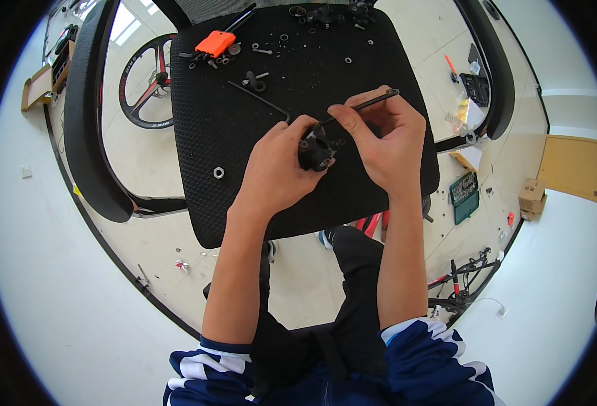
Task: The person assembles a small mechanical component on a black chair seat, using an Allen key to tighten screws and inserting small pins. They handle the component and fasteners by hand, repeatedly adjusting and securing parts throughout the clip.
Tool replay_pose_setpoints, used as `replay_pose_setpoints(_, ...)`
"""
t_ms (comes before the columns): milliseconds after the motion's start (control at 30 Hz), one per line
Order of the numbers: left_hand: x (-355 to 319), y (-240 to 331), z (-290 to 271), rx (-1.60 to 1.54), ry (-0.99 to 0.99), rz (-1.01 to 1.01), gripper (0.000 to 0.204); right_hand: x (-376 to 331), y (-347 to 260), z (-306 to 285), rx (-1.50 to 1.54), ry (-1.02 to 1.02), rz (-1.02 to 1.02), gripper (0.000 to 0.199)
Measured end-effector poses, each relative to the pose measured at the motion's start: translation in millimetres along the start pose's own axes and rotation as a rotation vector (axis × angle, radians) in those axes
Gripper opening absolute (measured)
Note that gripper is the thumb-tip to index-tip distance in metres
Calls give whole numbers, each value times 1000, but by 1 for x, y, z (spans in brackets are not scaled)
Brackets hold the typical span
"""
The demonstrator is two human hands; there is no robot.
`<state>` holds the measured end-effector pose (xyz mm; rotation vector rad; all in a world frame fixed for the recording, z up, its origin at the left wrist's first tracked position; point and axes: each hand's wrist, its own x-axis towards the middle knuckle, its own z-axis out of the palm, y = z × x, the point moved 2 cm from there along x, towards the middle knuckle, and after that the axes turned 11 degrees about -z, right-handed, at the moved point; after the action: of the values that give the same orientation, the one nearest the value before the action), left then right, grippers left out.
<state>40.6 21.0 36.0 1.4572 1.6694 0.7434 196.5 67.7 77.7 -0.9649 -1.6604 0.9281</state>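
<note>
Over the black mesh chair seat [210, 128], my left hand [275, 169] is closed around a black bicycle stem [316, 153] with a round clamp opening. My right hand [392, 145] pinches a dark hex key [377, 100] between thumb and fingers. The key slants from the upper right down to the stem's upper edge; whether its tip sits in a bolt I cannot tell. Just beyond my left hand, another bent hex key [258, 99] lies on the seat. A silver nut [218, 172] rests to the left of that hand.
An orange hex key holder [215, 44] lies at the seat's far left, among scattered washers and bolts. Black parts [322, 15] lie along the far edge. Armrests [90, 115] flank the seat. On the floor are a wheel [156, 81], a green case [464, 198] and a bike frame [456, 281].
</note>
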Motion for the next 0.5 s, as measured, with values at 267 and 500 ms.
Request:
replay_pose_setpoints(267,0,-1,0,-12,15,21,41,-4,-2,9,298,35,95,20)
replay_pose_setpoints(500,0,1,-2,18,-31,15,52,-2,-7,8,-24,50,50,10)
